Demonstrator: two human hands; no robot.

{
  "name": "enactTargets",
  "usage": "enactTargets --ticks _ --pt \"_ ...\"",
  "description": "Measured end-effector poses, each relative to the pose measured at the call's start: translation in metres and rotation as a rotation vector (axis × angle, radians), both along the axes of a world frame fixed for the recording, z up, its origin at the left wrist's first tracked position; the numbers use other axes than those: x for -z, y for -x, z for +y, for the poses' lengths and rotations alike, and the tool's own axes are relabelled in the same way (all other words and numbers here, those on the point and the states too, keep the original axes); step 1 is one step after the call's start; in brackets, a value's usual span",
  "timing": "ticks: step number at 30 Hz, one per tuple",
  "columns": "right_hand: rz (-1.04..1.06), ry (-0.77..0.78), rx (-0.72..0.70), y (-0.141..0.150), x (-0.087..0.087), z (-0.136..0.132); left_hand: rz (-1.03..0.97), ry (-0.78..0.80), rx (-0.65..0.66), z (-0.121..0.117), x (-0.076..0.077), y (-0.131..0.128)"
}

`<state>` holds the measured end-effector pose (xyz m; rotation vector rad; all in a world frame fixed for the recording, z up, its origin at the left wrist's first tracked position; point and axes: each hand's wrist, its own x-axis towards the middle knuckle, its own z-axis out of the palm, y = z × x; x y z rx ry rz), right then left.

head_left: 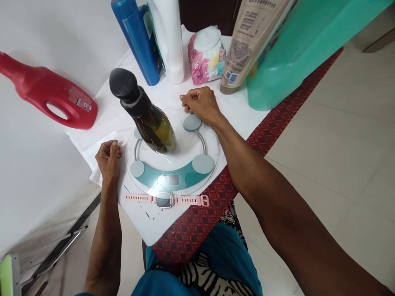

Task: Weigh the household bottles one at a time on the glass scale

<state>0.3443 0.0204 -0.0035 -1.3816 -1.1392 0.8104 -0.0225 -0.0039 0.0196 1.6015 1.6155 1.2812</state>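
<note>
A dark translucent bottle [157, 127] with a black top stands on a round glass weighing scale [173, 164], which has a teal panel and a small display. Just left of the scale, my left hand [108, 159] rests on the white cloth with its fingers curled in and nothing seen in them. My right hand [200, 103] lies by the scale's far right edge, above a grey round pad. Its fingers are closed too, and I see no object in them. A pink-strapped smartwatch [164, 200] lies along the scale's near edge.
Behind the scale stand a blue bottle [138, 45], a white bottle [171, 45], a colourful soft pack [207, 55], a beige tube [247, 45] and a large green bottle [284, 70]. A red handled bottle [55, 96] is at left. Red patterned cloth [197, 213] edges the table.
</note>
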Motion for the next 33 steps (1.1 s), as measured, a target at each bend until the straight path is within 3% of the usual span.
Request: enactTargets --ticks 4,7,10,13,18,22,25,28,33 --pt "0.0 0.005 0.004 0.0 0.0 0.001 -0.05 0.012 -0.001 -0.004 -0.006 -0.003" --pt "0.009 0.016 0.0 0.0 -0.001 0.002 -0.057 -0.049 0.042 -0.015 -0.025 -0.013" --pt "0.014 0.026 -0.013 0.0 -0.004 0.002 -0.016 -0.191 0.247 -0.029 -0.051 -0.035" --pt "-0.004 0.026 -0.017 0.0 -0.009 -0.001 0.101 -0.153 0.499 -0.038 -0.068 -0.064" --pt "-0.026 0.049 -0.006 0.001 -0.021 -0.007 0.269 0.038 0.575 -0.043 -0.068 -0.1" --pt "-0.076 0.053 -0.004 0.001 -0.025 -0.007 0.257 0.016 0.541 -0.037 -0.071 -0.109" --pt "-0.092 0.051 -0.002 0.001 -0.023 -0.005 0.221 -0.092 0.459 -0.009 -0.079 -0.116" --pt "-0.096 0.057 -0.001 0.001 -0.023 -0.004 0.186 -0.238 0.392 0.042 -0.082 -0.134" --pt "-0.111 0.081 -0.005 0.001 -0.025 -0.004 0.122 -0.249 0.283 0.128 -0.058 -0.173"
